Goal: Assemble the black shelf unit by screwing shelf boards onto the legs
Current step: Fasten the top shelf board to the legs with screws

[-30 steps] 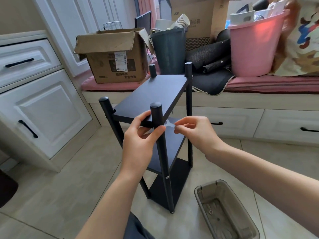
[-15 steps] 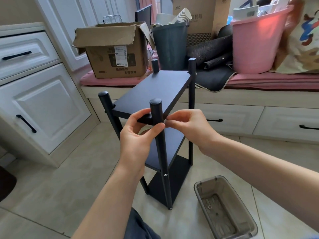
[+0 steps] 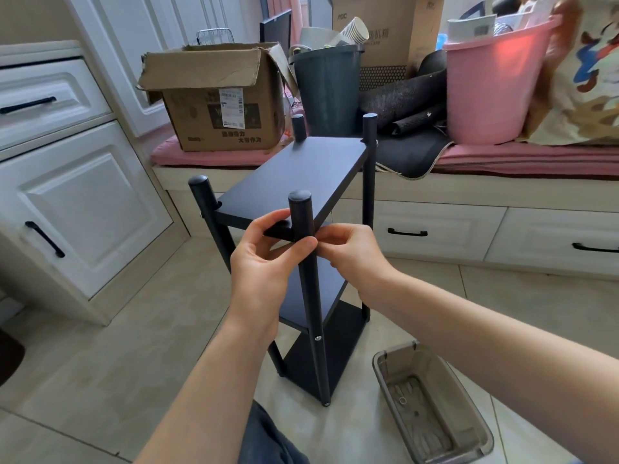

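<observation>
Fingers of the left hand were curled round the near leg, thumb tip pressed on its front and the others hooked behind, just under the corner of the top board. Those of the right hand were bunched into a pinch against the same leg from the other side, touching the left thumb. A second earlier that pinch had stood apart from the leg with a small pale piece showing in it; now it had closed right in and the piece was hidden, so I could not tell whether it was still held. By my reckoning, a fastener or cap was being seated at this corner joint.

Nearest of all, below the right wrist, a clear tray sat on the floor with a washer or two left in it. Under the fingers the leg ran down past a silver screw at the middle board to the bottom board. Beyond the fingers the top board stretched away to the two far legs, and the left leg stood off past the left knuckles. With all three boards in place, the job looked nearly done.
</observation>
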A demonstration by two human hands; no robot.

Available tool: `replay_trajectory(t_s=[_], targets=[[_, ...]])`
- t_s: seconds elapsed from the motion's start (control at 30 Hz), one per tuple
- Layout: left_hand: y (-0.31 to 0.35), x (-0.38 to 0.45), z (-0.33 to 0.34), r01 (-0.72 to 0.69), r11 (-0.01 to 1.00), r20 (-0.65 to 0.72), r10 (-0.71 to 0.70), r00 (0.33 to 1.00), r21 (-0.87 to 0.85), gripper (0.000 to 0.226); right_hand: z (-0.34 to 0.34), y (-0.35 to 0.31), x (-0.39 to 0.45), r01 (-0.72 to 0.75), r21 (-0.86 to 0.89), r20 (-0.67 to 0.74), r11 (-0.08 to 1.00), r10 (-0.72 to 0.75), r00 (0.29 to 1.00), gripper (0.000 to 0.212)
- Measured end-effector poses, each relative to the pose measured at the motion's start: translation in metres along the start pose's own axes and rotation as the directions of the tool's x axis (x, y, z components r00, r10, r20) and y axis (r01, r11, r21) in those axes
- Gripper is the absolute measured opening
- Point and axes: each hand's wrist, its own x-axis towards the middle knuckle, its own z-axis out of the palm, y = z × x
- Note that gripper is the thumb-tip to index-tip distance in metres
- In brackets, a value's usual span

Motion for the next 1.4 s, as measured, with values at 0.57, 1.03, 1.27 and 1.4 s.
replay_trajectory(t_s=[0.57, 1.03, 1.27, 1.4], targets=[[0.002, 0.004, -0.013, 0.003, 1.000, 0.102, -0.004, 0.995, 0.007, 0.032, -0.043, -0.001, -0.001, 0.213, -0.363, 0.089, 0.907, -0.194, 0.977, 0.010], [0.008, 0.001, -0.031, -0.001, 0.994, 0.161, -0.017, 0.987, 0.107, 0.037, -0.018, -0.017, 0.003, 0.365, -0.409, 0.073, 0.837, -0.368, 0.927, 0.007], [0.011, -0.001, -0.031, -0.019, 0.992, 0.123, 0.004, 0.992, 0.123, 0.045, 0.003, 0.002, -0.009, 0.287, -0.114, -0.141, 0.951, -0.302, 0.943, 0.010], [0.010, -0.001, -0.031, -0.032, 0.995, 0.089, 0.023, 0.996, 0.095, 0.048, 0.015, 0.012, -0.014, 0.216, 0.084, -0.191, 0.973, -0.197, 0.962, 0.010]])
